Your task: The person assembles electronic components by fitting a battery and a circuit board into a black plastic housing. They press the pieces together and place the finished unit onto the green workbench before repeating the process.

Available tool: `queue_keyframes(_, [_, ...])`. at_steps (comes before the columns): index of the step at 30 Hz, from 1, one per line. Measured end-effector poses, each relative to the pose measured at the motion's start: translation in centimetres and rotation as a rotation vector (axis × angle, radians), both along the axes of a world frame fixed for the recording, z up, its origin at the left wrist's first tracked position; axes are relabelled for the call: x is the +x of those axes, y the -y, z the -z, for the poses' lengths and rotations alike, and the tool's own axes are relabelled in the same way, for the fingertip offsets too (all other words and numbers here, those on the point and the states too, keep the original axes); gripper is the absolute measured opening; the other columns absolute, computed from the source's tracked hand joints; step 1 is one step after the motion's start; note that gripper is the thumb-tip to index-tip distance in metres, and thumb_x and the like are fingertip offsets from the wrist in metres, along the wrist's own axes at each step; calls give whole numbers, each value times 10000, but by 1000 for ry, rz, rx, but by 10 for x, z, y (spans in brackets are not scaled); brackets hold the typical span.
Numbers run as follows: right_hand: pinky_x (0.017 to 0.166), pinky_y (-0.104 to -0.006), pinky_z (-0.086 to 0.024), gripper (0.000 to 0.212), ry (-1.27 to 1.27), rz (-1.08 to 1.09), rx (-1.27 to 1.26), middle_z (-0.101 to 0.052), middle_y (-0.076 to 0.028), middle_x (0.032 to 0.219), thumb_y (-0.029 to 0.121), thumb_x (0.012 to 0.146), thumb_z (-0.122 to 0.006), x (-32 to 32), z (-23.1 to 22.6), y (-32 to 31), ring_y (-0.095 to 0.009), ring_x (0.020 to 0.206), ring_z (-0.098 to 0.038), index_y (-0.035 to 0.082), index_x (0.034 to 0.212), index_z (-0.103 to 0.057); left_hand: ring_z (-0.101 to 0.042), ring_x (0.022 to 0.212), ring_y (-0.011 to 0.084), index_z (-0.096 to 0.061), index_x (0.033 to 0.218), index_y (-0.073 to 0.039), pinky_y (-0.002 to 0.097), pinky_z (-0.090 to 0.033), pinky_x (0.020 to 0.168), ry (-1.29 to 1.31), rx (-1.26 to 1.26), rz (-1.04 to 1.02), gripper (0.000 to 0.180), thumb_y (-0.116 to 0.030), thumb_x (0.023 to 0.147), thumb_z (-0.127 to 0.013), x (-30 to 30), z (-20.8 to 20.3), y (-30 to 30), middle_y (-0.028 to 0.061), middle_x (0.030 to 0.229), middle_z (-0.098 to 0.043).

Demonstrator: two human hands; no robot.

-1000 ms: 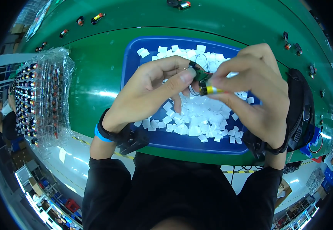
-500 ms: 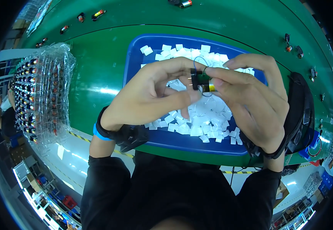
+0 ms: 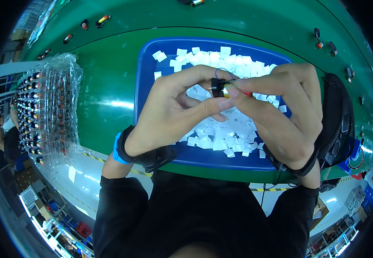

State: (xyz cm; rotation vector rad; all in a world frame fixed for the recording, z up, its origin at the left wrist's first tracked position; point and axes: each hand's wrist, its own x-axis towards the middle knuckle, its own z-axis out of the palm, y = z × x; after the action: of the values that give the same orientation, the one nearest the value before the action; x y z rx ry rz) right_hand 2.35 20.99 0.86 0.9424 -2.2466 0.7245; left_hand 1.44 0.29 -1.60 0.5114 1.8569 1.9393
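Observation:
Above the blue tray [image 3: 138, 86], both hands hold one small assembly between them. My left hand [image 3: 165, 107] grips a black pinned plug [image 3: 215, 87] between thumb and fingers, its thin metal pins facing left. With thumb and forefinger, my right hand [image 3: 287, 114] pinches a small battery-like cylinder [image 3: 227, 90], with a gold band and a red end, against the plug's right side. A thin blue wire [image 3: 224, 69] loops above the joint. My fingertips hide part of the cylinder and the exact contact. Many white paper-like squares [image 3: 208, 139] lie in the tray beneath.
On the left stands a clear plastic tray stack [image 3: 53, 107] filled with similar small parts. Several loose assemblies [image 3: 103, 20] lie along the far green table [image 3: 105, 81]. A black bag [image 3: 339, 120] sits right of my right wrist. Another person [image 3: 10, 137] is at the far left.
The cylinder and the black plug have come closer together, and the plug has tilted. My right thumb and fingertips have moved left toward my left hand. The wire loop has flattened slightly.

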Motion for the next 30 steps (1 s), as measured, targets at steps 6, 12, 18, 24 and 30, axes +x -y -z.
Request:
queue_keyframes(6, [609,-250,-450,244,65,69,-157,-631,-34,785,90,698,-860,-1,-8,-3,-155,728,-565,34,881,-709,-693,962,248,-547,1230,110,314,-643,713,-18,261,-103,339,39,913,-644,1,2,-2,234,1157,-634])
queue_keyframes(12, [516,-208,-415,244,555,-85,-280,-600,-46,695,123,761,-851,3,-2,-7,-95,582,-548,-4,886,-684,-689,978,266,-516,1243,126,336,-648,741,-117,327,-128,361,76,904,-632,-5,7,3,267,1201,-609])
queue_keyframes(18, [451,-201,-380,202,428,-92,-457,-649,-72,706,90,807,-808,6,12,7,-88,551,-589,-32,912,-686,-689,976,258,-529,1233,119,333,-650,721,-293,217,-122,356,77,897,-642,-2,8,0,257,1219,-608])
queue_keyframes(24, [454,-207,-395,178,470,-88,-474,-665,-89,715,77,839,-773,8,14,7,-100,555,-618,-44,940,-690,-697,945,241,-558,1211,109,308,-643,702,-140,223,-104,335,59,895,-657,3,-3,1,238,1201,-627])
queue_keyframes(30, [452,-211,-399,175,375,-95,-437,-656,-91,685,81,850,-763,7,17,8,-112,544,-620,-47,946,-692,-708,893,226,-582,1174,101,291,-633,662,-188,73,-124,298,29,898,-669,4,-11,3,224,1187,-639])
